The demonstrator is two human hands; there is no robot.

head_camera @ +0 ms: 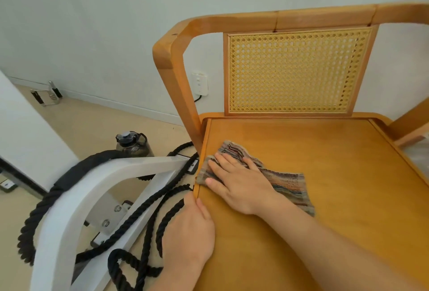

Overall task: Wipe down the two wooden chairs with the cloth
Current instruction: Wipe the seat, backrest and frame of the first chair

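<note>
Right hand [239,186] flat on a striped cloth [290,184] at the left edge of a wooden chair [301,198] seat.

The right hand's fingers are spread and pressed on the cloth, which lies bunched on the smooth, honey-coloured seat below the cane back panel [294,70]. The left hand [190,230] clasps the seat's left front edge, thumb on top, other fingers hidden over the side. The chair stands by a pale wall [92,23] with a socket [200,83]. On the beige floor [92,123] beside it are a white frame [76,202], thick black rope [69,179] and a dark bottle [133,143].
</note>
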